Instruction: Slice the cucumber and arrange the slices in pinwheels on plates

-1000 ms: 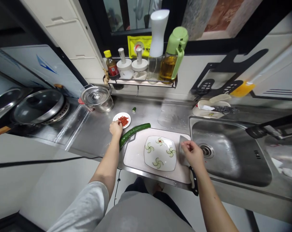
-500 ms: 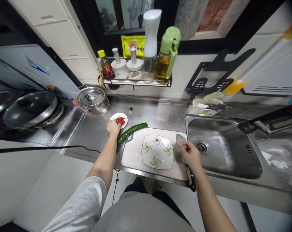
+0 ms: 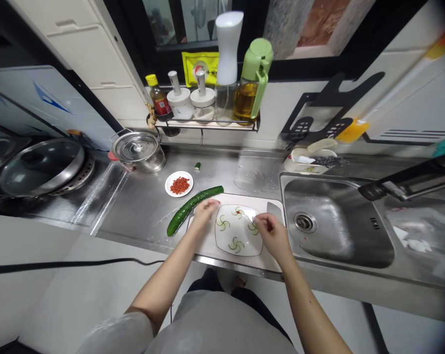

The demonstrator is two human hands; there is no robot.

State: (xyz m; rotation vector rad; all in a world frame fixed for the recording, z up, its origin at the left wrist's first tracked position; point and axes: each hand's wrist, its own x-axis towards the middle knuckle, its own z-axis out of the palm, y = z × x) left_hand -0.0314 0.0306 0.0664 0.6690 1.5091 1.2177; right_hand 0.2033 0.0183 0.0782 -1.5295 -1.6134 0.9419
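Note:
A white square plate lies on the pale cutting board, with cucumber slivers laid out as several pinwheels. The top pinwheel has red at its centre. My left hand is closed in a pinch at the plate's upper left, a small red piece at its fingertips. Over the plate's right edge, my right hand has its fingers drawn together; what they hold, if anything, cannot be made out. Partly hidden behind it lies a knife blade. A small white dish holds red pieces.
A whole cucumber lies along the board's left edge, and a cut cucumber end sits farther back. The sink is on the right. A lidded steel pot stands left, below a rack of bottles and jars.
My left hand has moved right from the dish of red pieces to the plate, carrying one red piece. My right hand has shifted left from the knife to over the plate's edge.

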